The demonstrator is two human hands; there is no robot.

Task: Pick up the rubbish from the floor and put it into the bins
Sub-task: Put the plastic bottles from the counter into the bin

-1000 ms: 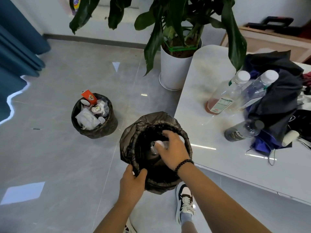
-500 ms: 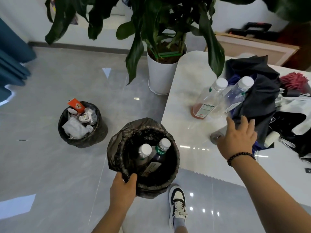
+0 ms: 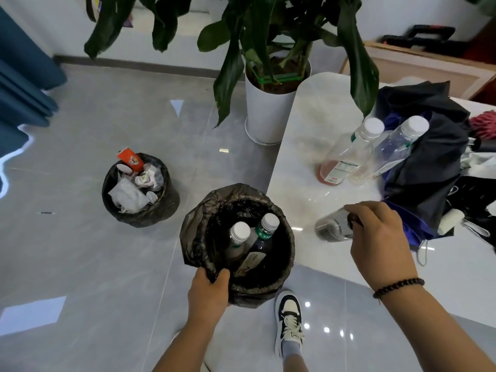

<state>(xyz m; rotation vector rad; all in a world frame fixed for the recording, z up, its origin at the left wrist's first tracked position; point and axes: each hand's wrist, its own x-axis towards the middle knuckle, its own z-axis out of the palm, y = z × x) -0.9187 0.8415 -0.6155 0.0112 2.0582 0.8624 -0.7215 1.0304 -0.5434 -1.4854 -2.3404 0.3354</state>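
Your right hand [image 3: 381, 238] curls over the dark cap end of a clear plastic bottle lying on the white table [image 3: 303, 130]; that lying bottle [image 3: 331, 228] is blurred and its label unreadable. Your left hand [image 3: 208, 291] pinches the rim of the near black-bagged bin [image 3: 196, 237], which holds two white-capped bottles [image 3: 252, 242]; one green label bears Chinese characters, partly cut off. Two more white-capped bottles [image 3: 357, 154] stand on the table beside a black umbrella [image 3: 429, 157]. The second black-bagged bin [image 3: 161, 202] holds crumpled paper and an orange carton.
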